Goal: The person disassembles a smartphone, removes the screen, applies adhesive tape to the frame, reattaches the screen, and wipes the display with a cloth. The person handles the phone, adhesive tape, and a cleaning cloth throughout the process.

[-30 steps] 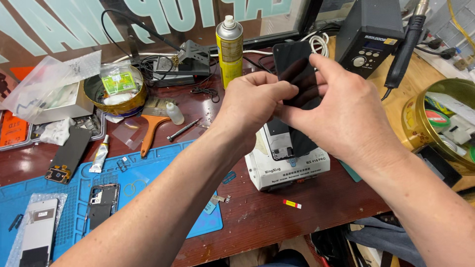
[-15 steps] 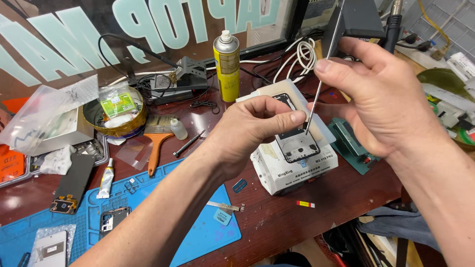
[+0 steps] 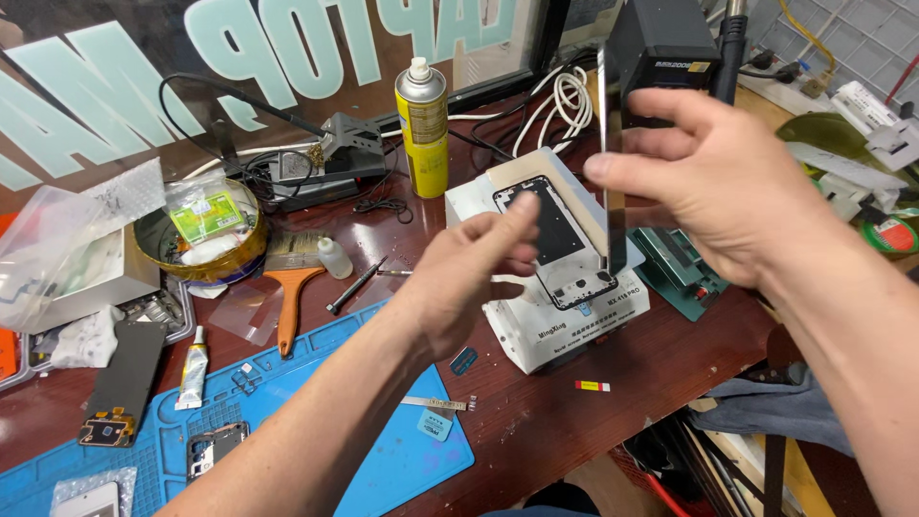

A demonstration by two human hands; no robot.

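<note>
Thin dark phone screen panel [image 3: 610, 163], seen edge-on and held upright, its lower end just above the phone frame [image 3: 560, 239]. The frame is a dark rectangular shell with a pale rim, lying flat and face-up on top of a white box-shaped heating machine [image 3: 565, 321], tilted slightly, its lower end towards the machine's front edge.

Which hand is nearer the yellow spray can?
Left. The left hand hovers just right of and below the yellow spray can; the right hand is farther right, holding a thin panel.
</note>
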